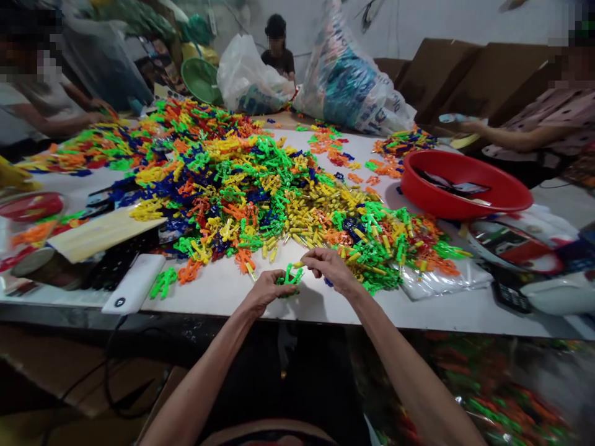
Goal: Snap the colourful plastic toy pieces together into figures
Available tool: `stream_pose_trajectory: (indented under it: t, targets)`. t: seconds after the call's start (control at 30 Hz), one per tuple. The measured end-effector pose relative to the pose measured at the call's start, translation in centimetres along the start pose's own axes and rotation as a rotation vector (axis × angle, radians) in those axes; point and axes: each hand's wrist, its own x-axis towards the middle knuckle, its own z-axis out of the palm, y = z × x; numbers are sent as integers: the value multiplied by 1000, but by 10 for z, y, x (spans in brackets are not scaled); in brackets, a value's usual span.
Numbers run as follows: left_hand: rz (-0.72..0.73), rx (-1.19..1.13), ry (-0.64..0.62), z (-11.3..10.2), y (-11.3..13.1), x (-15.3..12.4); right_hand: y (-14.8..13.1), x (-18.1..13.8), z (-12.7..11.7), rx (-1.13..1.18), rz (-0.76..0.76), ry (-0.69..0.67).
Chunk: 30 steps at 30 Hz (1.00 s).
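Observation:
My left hand (268, 290) is closed around a green plastic toy figure (292, 275) just over the table's front edge. Between the thumb and fingers of my right hand (331, 267) is a small yellow plastic tube (297, 264), its end at the top of the green figure. I cannot tell whether the two pieces are joined. Beyond my hands rises a large pile of plastic toy figures (223, 186) in green, yellow, orange, blue and red. Many more yellow tubes (320, 210) lie on the pile's near right side.
A white power bank (134, 285) with a cable and a yellowish board (105, 234) lie left. To the right are a red basin (465, 192), a clear plastic bag (446, 280) and a black keypad device (510, 297). Three other people sit around the table; large filled bags (353, 80) stand behind.

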Motion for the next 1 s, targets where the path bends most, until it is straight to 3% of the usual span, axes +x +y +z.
stream_pose_trajectory:
  t: [0.13,0.27,0.4,0.77,0.87,1.0]
  targets:
    - [5,52,-91,-7,6,-2,3,-3,-10,71,80,-182]
    - [-3,52,-261,-9,6,-2,16,-7,-13,221,167,-225]
    - [-42,26,-354,-9,2,-2,26,-9,-15,335,262,-232]
    - [-42,40,-391,-6,4,-1,29,-11,-21,298,327,-315]
    - [-66,76,-371,-7,2,2,22,-15,-18,173,259,-271]
    - [-75,167,-243,-3,-2,5,13,-22,-5,-147,35,-32]
